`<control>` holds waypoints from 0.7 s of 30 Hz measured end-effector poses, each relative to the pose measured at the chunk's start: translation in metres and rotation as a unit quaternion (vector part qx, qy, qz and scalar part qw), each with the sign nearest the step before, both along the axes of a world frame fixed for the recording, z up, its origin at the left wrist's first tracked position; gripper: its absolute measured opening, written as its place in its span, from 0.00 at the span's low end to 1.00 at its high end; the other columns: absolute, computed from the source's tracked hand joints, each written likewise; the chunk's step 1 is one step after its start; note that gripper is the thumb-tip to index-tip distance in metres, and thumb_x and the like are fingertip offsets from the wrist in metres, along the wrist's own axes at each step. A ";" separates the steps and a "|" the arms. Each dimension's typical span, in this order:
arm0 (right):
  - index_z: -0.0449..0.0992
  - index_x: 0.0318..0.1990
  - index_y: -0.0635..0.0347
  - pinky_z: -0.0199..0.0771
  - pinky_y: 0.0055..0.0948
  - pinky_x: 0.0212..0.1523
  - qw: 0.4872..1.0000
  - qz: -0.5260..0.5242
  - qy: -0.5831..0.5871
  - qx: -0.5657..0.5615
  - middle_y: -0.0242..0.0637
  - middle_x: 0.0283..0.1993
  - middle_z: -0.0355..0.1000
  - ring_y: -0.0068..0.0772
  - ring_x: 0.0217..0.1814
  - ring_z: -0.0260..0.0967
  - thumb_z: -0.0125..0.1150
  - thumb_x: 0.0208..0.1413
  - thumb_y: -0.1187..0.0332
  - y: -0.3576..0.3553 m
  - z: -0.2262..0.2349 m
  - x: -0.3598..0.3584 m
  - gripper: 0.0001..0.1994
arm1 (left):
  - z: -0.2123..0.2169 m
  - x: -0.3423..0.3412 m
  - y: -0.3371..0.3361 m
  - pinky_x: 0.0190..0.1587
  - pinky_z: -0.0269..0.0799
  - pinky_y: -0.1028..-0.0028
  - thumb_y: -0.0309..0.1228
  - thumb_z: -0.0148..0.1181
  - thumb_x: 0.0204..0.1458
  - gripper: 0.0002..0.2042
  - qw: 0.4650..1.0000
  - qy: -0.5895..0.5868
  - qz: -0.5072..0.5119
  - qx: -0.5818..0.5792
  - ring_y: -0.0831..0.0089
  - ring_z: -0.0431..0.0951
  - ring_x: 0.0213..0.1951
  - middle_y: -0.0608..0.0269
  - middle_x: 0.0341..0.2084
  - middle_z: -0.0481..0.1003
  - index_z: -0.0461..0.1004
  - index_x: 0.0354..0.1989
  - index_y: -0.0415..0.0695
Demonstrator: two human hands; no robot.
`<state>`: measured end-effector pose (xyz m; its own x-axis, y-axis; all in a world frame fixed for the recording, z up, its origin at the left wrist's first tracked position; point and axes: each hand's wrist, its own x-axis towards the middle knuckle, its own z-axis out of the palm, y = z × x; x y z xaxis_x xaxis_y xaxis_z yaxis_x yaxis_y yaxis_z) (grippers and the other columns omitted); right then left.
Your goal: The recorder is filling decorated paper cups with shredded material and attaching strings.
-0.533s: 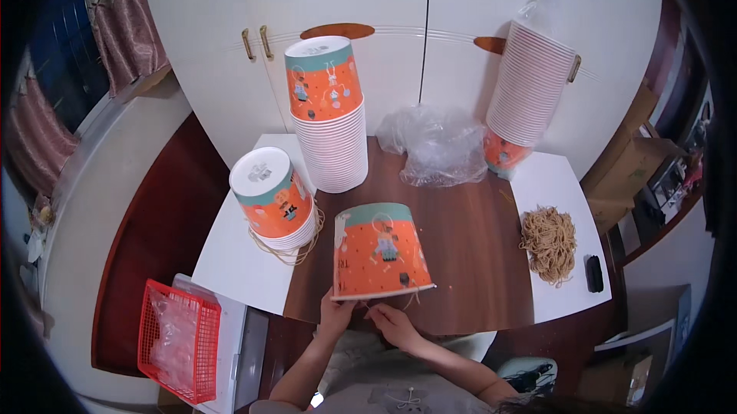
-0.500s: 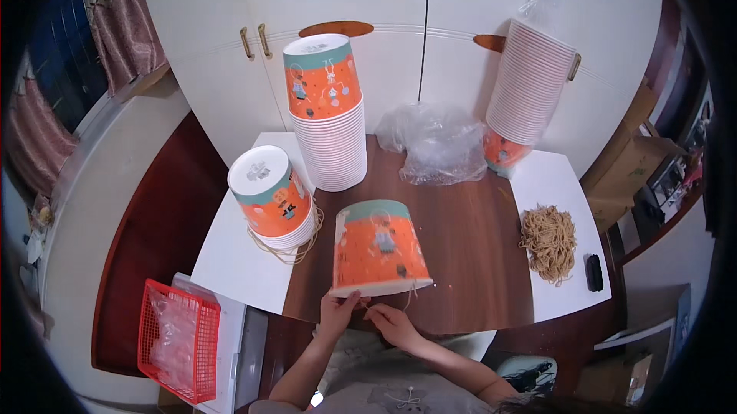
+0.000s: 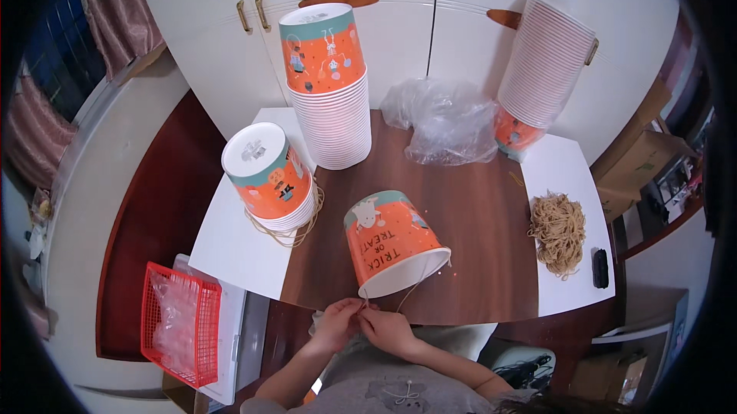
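Observation:
An orange paper bucket (image 3: 388, 236) with a green band lies tilted on the table, its white rim turned toward me. A thin tan cord (image 3: 415, 286) runs from the right side of the rim down to my hands. Just below the rim's near left edge, my left hand (image 3: 338, 325) is closed, pinching the cord. Against it, my right hand (image 3: 387, 331) is also closed with its fingertips on the cord. The fingertips meet and partly hide what they pinch.
Inverted bucket stacks stand at left, a short one (image 3: 266, 176) with cords around it and a tall one (image 3: 332, 126). Behind are crumpled clear plastic (image 3: 445, 122) and a bagged stack (image 3: 546, 61). At right lie a cord bundle (image 3: 557, 234) and a black object (image 3: 600, 268). A red basket (image 3: 181, 322) sits lower left.
The bucket has turned and tipped, so its opening and another printed side now show. My hands have moved slightly down and closer together, below the rim. The whole view has shifted a little.

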<state>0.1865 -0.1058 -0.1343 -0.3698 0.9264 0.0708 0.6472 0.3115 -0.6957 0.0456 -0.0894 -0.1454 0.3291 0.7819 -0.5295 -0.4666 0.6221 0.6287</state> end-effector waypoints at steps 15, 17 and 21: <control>0.66 0.27 0.58 0.67 0.38 0.18 0.997 0.024 -0.046 0.054 0.39 0.20 0.68 0.40 0.21 0.68 0.50 0.47 0.66 -0.012 0.013 0.005 0.06 | 0.017 0.012 -0.007 0.43 0.67 0.72 0.25 0.46 0.51 0.09 0.998 0.061 -0.011 0.014 0.68 0.73 0.38 0.52 0.35 0.73 0.70 0.36 0.32; 0.65 0.27 0.58 0.67 0.38 0.18 0.997 0.025 -0.046 0.057 0.39 0.20 0.68 0.40 0.21 0.68 0.50 0.47 0.66 -0.014 0.015 0.006 0.06 | 0.019 0.012 -0.008 0.43 0.67 0.72 0.25 0.46 0.52 0.09 0.998 0.059 -0.010 0.009 0.68 0.73 0.38 0.52 0.35 0.73 0.71 0.35 0.32; 0.63 0.27 0.57 0.66 0.36 0.16 0.995 0.044 -0.042 0.079 0.37 0.18 0.66 0.38 0.19 0.68 0.49 0.47 0.67 -0.015 0.014 0.009 0.05 | 0.018 0.011 -0.009 0.43 0.67 0.71 0.26 0.45 0.52 0.10 0.998 0.055 -0.012 0.009 0.67 0.73 0.38 0.51 0.35 0.73 0.71 0.34 0.32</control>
<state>0.1956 -0.1210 -0.1203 -0.4603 0.8698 0.1776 0.6665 0.4707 -0.5781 0.0566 -0.0987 -0.1275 0.2884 0.7839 -0.5498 -0.3785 0.6208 0.6865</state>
